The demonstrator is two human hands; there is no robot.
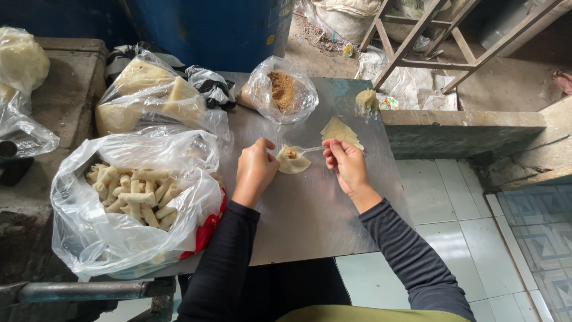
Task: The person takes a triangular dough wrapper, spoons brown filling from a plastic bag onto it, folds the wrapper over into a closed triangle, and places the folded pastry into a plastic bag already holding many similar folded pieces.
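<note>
My left hand (255, 170) holds the left edge of a pale pastry wrapper (294, 163) lying on the metal tabletop (310, 209). A small heap of brown filling sits on the wrapper. My right hand (347, 164) grips a small metal spoon (308, 149) whose bowl rests over the filling. Just beyond my right hand lies a stack of flat wrappers (339, 130). An open clear bag of brown filling (281, 89) stands behind the wrapper.
A large clear bag of several rolled pastries (136, 194) sits at the left. Behind it is a bag of wrapper sheets (149, 98). A lump of dough (366, 100) lies near the far right corner. Tiled floor (453, 220) drops off to the right.
</note>
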